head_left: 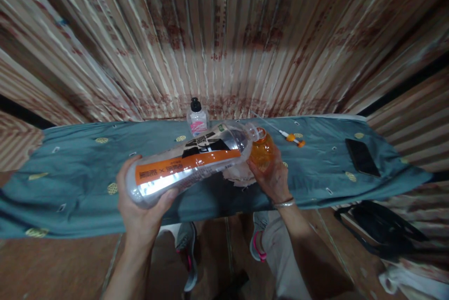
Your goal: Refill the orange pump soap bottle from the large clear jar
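Clutching tilted bottle (left grip); right grip wraps orange container.

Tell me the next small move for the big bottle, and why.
Probably raise its base a little. The left hand holds the large clear bottle tipped nearly flat, its mouth at the small orange container that the right hand steadies on the teal cloth. I cannot tell whether liquid is flowing, so tilt gently.

Pump bottle behind; cloth leftward open
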The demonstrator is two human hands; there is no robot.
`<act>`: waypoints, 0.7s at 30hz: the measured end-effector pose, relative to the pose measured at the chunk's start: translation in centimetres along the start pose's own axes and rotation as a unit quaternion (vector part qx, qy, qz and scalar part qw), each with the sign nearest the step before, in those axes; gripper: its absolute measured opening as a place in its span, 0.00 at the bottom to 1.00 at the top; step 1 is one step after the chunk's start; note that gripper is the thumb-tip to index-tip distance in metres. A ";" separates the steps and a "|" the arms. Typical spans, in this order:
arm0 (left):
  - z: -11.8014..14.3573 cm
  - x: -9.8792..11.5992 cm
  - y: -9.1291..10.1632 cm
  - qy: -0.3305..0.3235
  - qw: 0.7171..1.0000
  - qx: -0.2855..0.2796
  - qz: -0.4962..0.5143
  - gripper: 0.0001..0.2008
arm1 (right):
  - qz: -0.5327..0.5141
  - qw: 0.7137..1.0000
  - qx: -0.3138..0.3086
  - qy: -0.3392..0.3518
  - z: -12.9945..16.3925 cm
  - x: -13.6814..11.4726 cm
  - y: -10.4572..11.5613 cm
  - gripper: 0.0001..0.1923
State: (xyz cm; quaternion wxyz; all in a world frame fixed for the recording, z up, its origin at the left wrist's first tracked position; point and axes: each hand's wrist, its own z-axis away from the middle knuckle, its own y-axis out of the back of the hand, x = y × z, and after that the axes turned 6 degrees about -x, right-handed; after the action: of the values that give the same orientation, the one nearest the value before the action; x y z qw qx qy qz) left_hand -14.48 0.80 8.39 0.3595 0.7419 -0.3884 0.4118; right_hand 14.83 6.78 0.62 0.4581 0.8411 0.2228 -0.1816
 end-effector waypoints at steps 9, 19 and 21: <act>0.0 -0.3 0.2 0.011 1.000 0.000 0.000 0.42 | 0.013 1.000 0.005 0.002 0.2 0.1 -0.2 0.42; 0.0 -0.5 0.0 0.001 1.000 0.001 0.004 0.43 | 0.006 1.000 0.002 0.006 0.2 0.2 -0.2 0.42; 0.1 -0.5 0.0 0.004 1.000 -0.001 0.002 0.43 | 0.005 1.000 0.003 0.002 0.2 0.1 -0.1 0.42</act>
State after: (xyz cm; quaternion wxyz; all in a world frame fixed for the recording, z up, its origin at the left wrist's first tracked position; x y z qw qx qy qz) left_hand -14.61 0.90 7.94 0.3612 0.7390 -0.3885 0.4154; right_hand 14.83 6.69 0.44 0.4564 0.8437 0.2190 -0.1784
